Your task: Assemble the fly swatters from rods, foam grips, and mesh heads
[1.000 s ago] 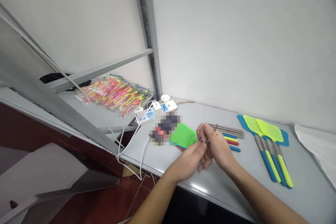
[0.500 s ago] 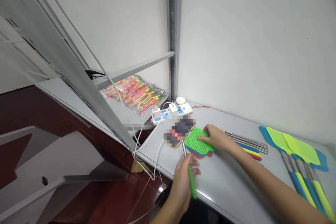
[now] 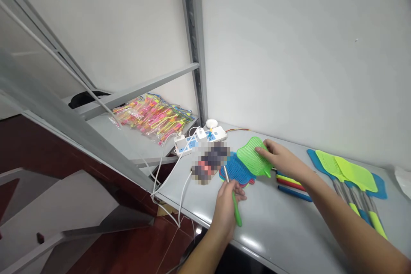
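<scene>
One green head in the right hand, one green-handled rod in the left

In front of me stands one grey table. On the shelf beyond it lies one heap of bright packets, too jumbled to count. To the right I count two lime swatters, with blue heads showing beneath them, partly behind the forearm. Next comes one power strip, then one stack of mesh heads, the blue head topmost and other colours peeking out below. Near the right wrist I make out at least three loose handles: yellow, a red handle and a blue one.

The hands are apart. The right hand pinches the green head at its edge, thumb on the mesh. The left hand is curled around the green-handled rod.

The green head is tilted beside the blue one, partly overlapping it from here; its neck points down and right. The rod's bare metal end points up toward the stack.
</scene>
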Demonstrator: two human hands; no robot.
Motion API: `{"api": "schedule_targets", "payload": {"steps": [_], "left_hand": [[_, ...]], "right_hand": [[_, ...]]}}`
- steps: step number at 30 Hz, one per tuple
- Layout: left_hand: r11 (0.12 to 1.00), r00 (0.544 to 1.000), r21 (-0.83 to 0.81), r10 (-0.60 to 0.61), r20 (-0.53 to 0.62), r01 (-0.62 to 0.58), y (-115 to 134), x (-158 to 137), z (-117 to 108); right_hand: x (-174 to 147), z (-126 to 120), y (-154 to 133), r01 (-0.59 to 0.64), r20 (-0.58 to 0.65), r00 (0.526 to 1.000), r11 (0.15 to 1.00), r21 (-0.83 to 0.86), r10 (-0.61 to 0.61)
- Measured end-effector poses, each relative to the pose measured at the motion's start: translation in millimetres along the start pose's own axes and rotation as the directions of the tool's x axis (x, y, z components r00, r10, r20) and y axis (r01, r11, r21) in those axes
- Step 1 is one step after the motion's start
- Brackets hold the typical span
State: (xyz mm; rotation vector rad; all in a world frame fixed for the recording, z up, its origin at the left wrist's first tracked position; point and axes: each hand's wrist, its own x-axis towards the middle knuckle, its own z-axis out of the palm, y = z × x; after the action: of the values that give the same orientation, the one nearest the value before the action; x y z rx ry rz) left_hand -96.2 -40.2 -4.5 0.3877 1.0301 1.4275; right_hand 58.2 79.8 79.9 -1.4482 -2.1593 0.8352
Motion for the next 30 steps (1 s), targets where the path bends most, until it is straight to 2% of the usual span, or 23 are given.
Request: {"api": "schedule_targets", "payload": {"steps": [3, 7, 9, 11, 14, 17, 20, 24, 30], "left_hand": [[0.999, 1.000, 0.050, 0.000, 0.014, 0.000, 2, 9, 8], [0.994, 0.998, 0.104, 0.015, 0.061, -0.021, 4, 4, 25], [0.987, 0.983, 0.156, 0.000, 0.186, -0.030, 2, -4, 39], [0.972, 0.936, 0.226, -0.028, 0.350, -0.056, -3, -13, 56], [0.912, 0.876, 0.366, -0.014, 0.482, -0.187, -16, -21, 78], [0.795, 0.833, 0.490, 0.033, 0.552, -0.356, -28, -22, 89], [0.732, 0.801, 0.516, 0.069, 0.595, -0.446, -35, -20, 91], [0.711, 0.798, 0.523, 0.088, 0.597, -0.470, -37, -18, 89], [0.676, 0.789, 0.543, 0.094, 0.608, -0.498, -37, -18, 88]], "right_hand": [[-21, -25, 1, -0.059, -0.140, 0.987, 0.990, 0.128, 0.077], [-52, -42, 15, -0.054, -0.347, 0.920, 0.936, 0.346, 0.182], [-65, -44, 26, -0.007, -0.434, 0.877, 0.908, 0.419, 0.207], [-76, -46, 34, 0.065, -0.509, 0.830, 0.868, 0.492, 0.226], [-87, -50, 32, 0.189, -0.658, 0.700, 0.817, 0.545, 0.277], [-93, -55, 17, 0.304, -0.784, 0.558, 0.812, 0.498, 0.272], [-98, -54, 3, 0.368, -0.859, 0.472, 0.842, 0.394, 0.196], [-103, -43, 0, 0.358, -0.900, 0.420, 0.890, 0.282, 0.116], [-103, -29, 5, 0.351, -0.920, 0.391, 0.926, 0.139, -0.011]]}}
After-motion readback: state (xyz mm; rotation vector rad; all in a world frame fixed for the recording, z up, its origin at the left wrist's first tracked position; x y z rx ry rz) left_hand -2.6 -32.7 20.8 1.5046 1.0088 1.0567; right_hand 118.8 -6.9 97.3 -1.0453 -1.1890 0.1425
